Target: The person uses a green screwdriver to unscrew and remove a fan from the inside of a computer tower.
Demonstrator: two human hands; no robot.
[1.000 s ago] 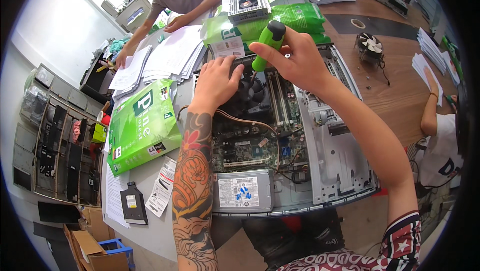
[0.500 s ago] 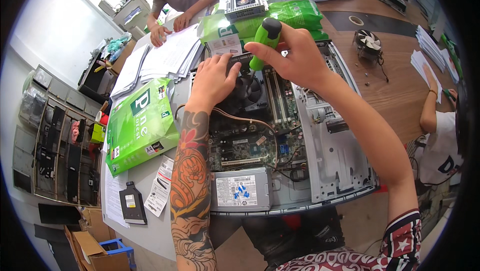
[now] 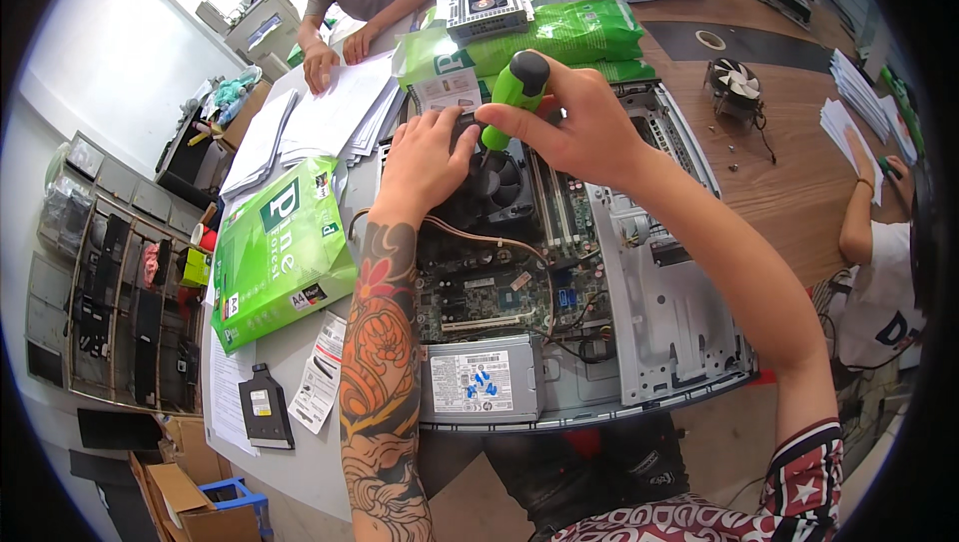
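Observation:
My right hand (image 3: 581, 120) is wrapped round the green handle of a screwdriver (image 3: 517, 87) with a black end cap. It is held tilted over a black CPU cooler fan (image 3: 502, 189), and its tip is hard to make out near the fan's far left edge. My left hand (image 3: 428, 157) lies with fingers stretched out over the far left part of the opened computer case (image 3: 689, 342), beside the fan. Nearer to me are the motherboard (image 3: 475, 304), with cables across it, and the power supply (image 3: 435, 387). Several small blue pieces (image 3: 481, 382) lie on its label.
Green paper packs (image 3: 290, 252) lie left of and behind the case, one under a metal drive unit (image 3: 487, 4). A black optical drive (image 3: 266, 407) sits at the near left. Another cooler fan (image 3: 734, 87) and loose screws are on the right. Co-workers' hands (image 3: 320, 64) handle papers.
My right hand and the screwdriver have shifted a little left and toward me. My left hand stays in place. A co-worker's hands at the far left have moved slightly over the papers.

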